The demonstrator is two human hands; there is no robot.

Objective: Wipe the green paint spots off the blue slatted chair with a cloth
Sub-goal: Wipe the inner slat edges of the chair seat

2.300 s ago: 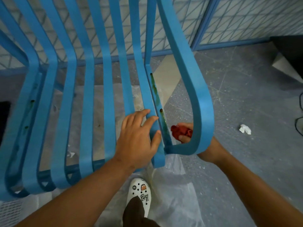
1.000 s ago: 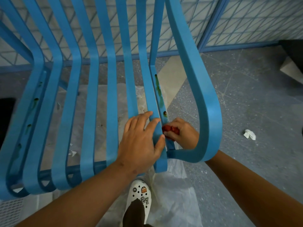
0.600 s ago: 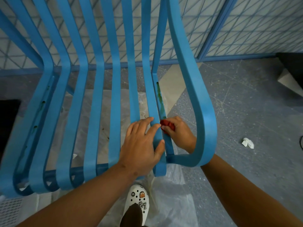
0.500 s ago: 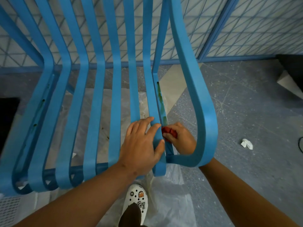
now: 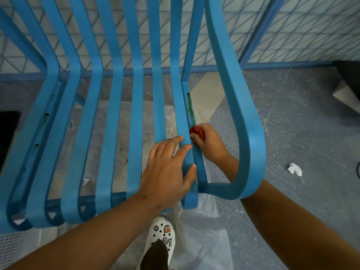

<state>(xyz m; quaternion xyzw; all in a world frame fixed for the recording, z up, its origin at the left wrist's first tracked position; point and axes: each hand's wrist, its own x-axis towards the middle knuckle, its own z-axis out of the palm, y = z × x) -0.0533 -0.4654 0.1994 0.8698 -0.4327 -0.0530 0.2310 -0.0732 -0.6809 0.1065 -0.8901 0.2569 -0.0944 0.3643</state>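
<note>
Blue slatted chair [image 5: 115,106] stood on clear plastic sheeting [image 5: 196,227]. Left hand [image 5: 167,170] lay flat, fingers straight, pressing the rightmost seat slat. Right hand [image 5: 209,143], reaching under the armrest loop, pinched a wadded red cloth [image 5: 197,131] against the slat's outer side rail, just below a green paint streak [image 5: 190,108]. More green spots [image 5: 46,115] marked the far left rail. Crumpled white scrap [image 5: 295,168] lay on the floor.

Blue slatted chair [image 5: 136,106], green paint spots [image 5: 190,109], red cloth [image 5: 197,131].
Chair upright on floor; green streak runs down inner face of right-side slat. Cloth bunched, pressed against that slat just below streak. More green spots on far-left slat [image 5: 46,115].
</note>
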